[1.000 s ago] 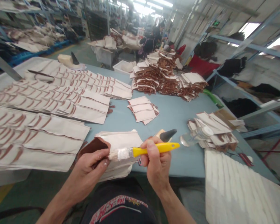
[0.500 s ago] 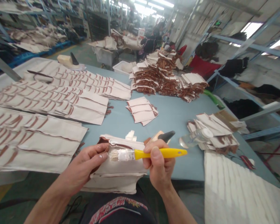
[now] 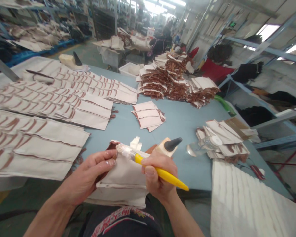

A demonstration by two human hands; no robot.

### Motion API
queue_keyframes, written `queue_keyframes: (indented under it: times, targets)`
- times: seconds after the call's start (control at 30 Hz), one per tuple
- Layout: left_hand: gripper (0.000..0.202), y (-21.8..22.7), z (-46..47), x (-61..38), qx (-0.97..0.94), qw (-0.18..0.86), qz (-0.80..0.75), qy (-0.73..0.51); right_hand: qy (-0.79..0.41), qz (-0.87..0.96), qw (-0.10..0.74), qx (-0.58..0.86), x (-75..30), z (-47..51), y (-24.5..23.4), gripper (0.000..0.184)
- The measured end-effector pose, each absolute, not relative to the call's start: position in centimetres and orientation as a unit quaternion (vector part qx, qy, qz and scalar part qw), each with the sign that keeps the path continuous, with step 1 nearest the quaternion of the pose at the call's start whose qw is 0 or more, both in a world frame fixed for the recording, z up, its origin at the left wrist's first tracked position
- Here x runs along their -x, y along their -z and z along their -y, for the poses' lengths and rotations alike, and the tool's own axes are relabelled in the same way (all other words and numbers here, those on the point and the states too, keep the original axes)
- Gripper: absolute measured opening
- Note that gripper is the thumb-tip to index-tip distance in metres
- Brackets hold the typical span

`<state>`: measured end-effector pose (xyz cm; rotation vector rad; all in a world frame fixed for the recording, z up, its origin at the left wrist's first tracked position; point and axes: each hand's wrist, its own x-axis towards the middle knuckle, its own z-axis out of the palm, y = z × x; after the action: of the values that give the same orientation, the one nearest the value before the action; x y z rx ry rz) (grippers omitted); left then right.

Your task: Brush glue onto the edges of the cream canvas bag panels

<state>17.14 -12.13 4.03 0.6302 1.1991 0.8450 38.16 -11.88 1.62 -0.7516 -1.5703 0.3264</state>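
Note:
A cream fabric piece with brown edging (image 3: 128, 172) lies at the table's front edge, its lower part hanging over. My left hand (image 3: 93, 172) pinches its left side between thumb and fingers. In my right hand (image 3: 160, 174) is a yellow-handled paintbrush (image 3: 171, 179), tilted with its handle end down to the right. White paste coats the bristles, which touch the piece's upper left edge beside my left fingertips. Just beyond my right hand sits a cream block-like object with a black tapered tip (image 3: 173, 144). Small white scraps (image 3: 135, 144) lie behind the piece.
Overlapping rows of cream pieces (image 3: 39, 141) cover the table's left side. A small stack (image 3: 148, 115) lies mid-table, with tall piles (image 3: 167, 79) behind. On the right are a clear bottle (image 3: 204, 144), more pieces (image 3: 224, 131) and ribbed white padding (image 3: 239, 197).
The brush has moved up from the piece's middle to its upper left edge. Its handle end has swung downward, and my right hand has shifted slightly left and down.

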Motion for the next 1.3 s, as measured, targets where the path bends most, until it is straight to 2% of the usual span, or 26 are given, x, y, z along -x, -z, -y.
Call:
queue_keyframes:
  times: [0.13, 0.27, 0.47, 0.6, 0.8, 0.9, 1.1, 1.3]
  targets:
    - [0.047, -4.2, 12.1, -17.5, -0.263, 0.709, -0.54, -0.37, -0.111, 0.698, 0.619, 0.342, -38.1, 11.2, -1.5, 0.028]
    - [0.052, -4.1, 12.3, -17.5, -0.25, 0.686, -0.57, -0.376, -0.125, 0.651, 0.65, 0.372, -38.7, 11.9, -0.8, 0.025]
    - [0.041, -4.2, 12.4, -17.2, -0.276, 0.695, -0.536, -0.391, -0.148, 0.663, 0.651, 0.339, -37.7, 12.8, -0.5, 0.017]
    - [0.042, -4.4, 12.6, -16.9, -0.276, 0.703, -0.529, -0.386, -0.151, 0.61, 0.686, 0.368, -37.2, 12.3, -0.6, 0.015]
    - [0.041, -4.9, 12.8, -16.7, -0.3, 0.722, -0.492, -0.383, -0.09, 0.676, 0.589, 0.433, -35.9, 11.0, -0.7, 0.015]
    - [0.046, -5.1, 12.9, -15.8, -0.321, 0.714, -0.49, -0.383, -0.081, 0.683, 0.581, 0.435, -35.0, 10.2, -0.8, 0.021]
    - [0.055, -4.3, 13.8, -11.5, -0.479, 0.615, -0.52, -0.348, -0.098, 0.639, 0.587, 0.488, -35.5, 8.4, -2.7, 0.034]
    - [0.033, -3.0, 15.5, -11.3, -0.607, 0.479, -0.538, -0.335, -0.103, 0.611, 0.582, 0.527, -34.9, 7.5, -3.8, 0.037]
